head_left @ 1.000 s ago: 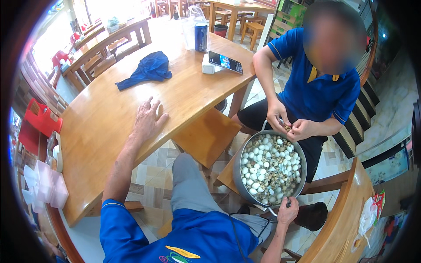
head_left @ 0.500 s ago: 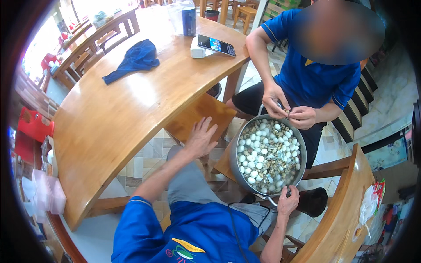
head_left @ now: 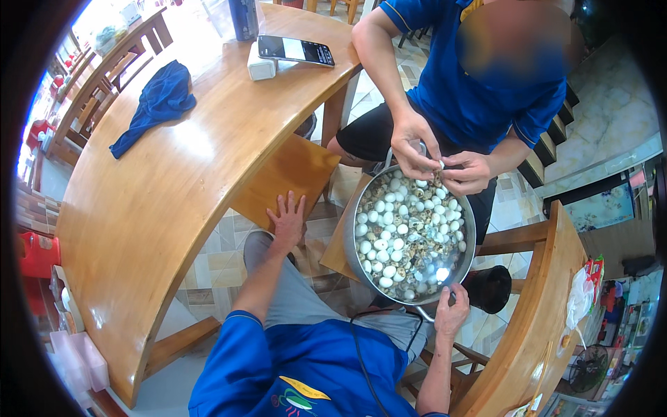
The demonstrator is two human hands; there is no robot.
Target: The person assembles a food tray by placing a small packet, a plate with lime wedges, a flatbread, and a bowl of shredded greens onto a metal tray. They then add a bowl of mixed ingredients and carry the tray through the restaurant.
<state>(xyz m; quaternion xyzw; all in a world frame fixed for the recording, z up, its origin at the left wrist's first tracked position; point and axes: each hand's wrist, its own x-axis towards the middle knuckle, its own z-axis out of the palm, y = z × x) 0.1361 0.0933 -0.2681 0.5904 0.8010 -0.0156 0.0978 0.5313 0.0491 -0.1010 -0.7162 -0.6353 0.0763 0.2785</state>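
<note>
- Beside the table, head view: a metal pot (head_left: pixel 351 254) of small eggs stands on a wooden seat (head_left: pixel 335 256), between the wearer and a co-worker.
- Progress, as judged: shelling looks well advanced but unfinished. Many white eggs (head_left: pixel 381 244) lie bare, mostly toward the pot's left; speckled eggs (head_left: pixel 417 206) and shell bits are mixed among them. Peeled and unpeeled share one pot, so sorting appears outstanding; no exact count possible.
- Co-worker's hands (head_left: pixel 417 149) are above the pot's far rim, pinching a small whitish piece (head_left: pixel 442 165), probably an egg.
- Left hand (head_left: pixel 288 217): grip released, fingers spread, no object held, over the near edge of a stool (head_left: pixel 285 181); contact cannot be confirmed.
- Right hand (head_left: pixel 453 313): fingers bent at the pot's near rim, beside the handle. Whether this grip is grasping the rim cannot be told.
- Worktop (head_left: pixel 160 229): glossy wood with a curved edge, bearing a crumpled blue cloth (head_left: pixel 163 101), a phone (head_left: pixel 295 50) leaning on a white box (head_left: pixel 261 68), and a dark blue can (head_left: pixel 243 19).
- Room: patterned floor tiles (head_left: pixel 215 271), a black bin (head_left: pixel 488 288) right of the pot, and stairs behind the co-worker.
</note>
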